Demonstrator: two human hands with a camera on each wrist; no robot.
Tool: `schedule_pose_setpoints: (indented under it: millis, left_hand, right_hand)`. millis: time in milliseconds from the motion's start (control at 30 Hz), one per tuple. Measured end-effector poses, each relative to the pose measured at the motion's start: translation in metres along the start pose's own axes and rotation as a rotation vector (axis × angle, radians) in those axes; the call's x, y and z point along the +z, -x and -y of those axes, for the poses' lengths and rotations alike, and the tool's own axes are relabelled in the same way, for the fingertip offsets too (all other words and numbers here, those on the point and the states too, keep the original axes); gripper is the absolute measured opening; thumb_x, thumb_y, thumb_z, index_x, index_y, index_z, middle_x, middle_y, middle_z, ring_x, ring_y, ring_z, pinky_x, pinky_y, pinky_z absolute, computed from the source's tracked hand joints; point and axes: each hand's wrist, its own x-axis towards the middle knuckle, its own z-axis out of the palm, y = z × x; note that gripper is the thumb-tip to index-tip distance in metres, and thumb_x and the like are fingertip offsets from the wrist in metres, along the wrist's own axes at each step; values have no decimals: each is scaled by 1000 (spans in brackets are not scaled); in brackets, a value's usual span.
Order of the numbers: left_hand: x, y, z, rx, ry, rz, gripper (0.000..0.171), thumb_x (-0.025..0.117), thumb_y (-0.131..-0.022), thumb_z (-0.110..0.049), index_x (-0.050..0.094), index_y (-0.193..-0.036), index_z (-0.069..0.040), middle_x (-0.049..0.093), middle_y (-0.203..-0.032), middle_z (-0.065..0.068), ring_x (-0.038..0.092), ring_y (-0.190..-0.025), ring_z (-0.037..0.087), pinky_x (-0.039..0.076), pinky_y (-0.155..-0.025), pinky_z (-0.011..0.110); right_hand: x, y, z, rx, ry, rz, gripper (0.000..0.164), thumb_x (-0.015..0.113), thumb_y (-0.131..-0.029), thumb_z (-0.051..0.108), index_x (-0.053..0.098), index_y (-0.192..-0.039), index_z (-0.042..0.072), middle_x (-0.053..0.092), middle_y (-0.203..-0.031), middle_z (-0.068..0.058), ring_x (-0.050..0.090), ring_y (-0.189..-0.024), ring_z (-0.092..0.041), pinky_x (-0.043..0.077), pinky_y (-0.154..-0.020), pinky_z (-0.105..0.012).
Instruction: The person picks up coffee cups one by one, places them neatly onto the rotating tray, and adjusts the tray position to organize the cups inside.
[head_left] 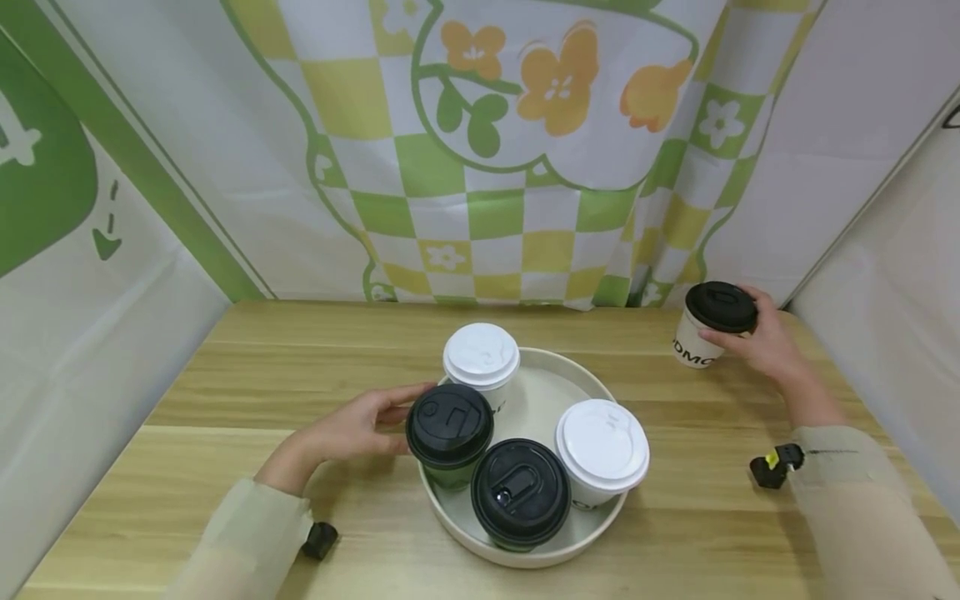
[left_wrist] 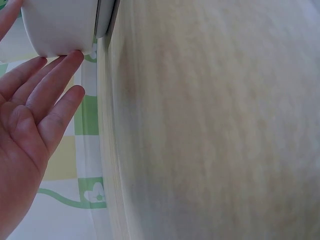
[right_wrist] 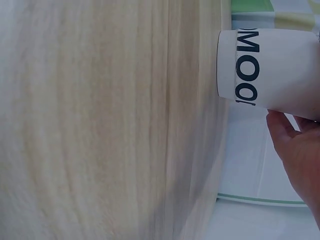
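On the left, my left hand (head_left: 352,429) has its thumb and fingertips on opposite sides of a black-lidded paper cup (head_left: 450,433) at the round tray's left rim. The left wrist view shows fingertips touching the pale cup wall (left_wrist: 60,27), with the little finger apart. At far right, my right hand (head_left: 768,346) grips another black-lidded paper cup (head_left: 693,342), thumb in front and fingers round the far side. That cup is upright, black letters on its pale wall (right_wrist: 280,70); whether its base touches the table cannot be told.
The cream round tray (head_left: 558,375) also holds a white-lidded cup (head_left: 480,358) at the back, another white-lidded cup (head_left: 602,446) at right and a black-lidded cup (head_left: 521,492) in front. A checked curtain (head_left: 495,225) hangs behind the wooden table (head_left: 360,358).
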Motion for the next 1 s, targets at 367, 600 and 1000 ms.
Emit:
schedule_pose_setpoints:
  millis: [367, 600, 1000]
  left_hand:
    - [-1, 0, -1, 9, -25, 8, 82, 73, -88, -10, 27, -155, 1, 33, -159, 23, 43, -138, 47, 41, -113, 53]
    - [-2, 0, 0, -7, -7, 8, 83, 72, -87, -8, 26, -156, 0, 33, -158, 24, 42, -139, 47, 44, -111, 48]
    - [-2, 1, -2, 9, -8, 14, 82, 72, -88, -8, 26, -155, 1, 31, -159, 25, 40, -139, 49, 40, -113, 54]
  right_hand:
    - [0, 4, 1, 26, -39, 1, 95, 72, -91, 17, 5, -158, 3, 20, -158, -34, 24, -144, -49, 23, -121, -55]
    - [-3, 10, 7, 7, -52, -40, 87, 72, -92, 17, 15, -158, 14, 31, -154, -22, 33, -144, -27, 33, -105, -10]
    - [-7, 24, 16, -75, -103, -85, 79, 71, -91, 8, 25, -154, 20, 41, -141, 11, 43, -126, -1, 37, -98, -7]
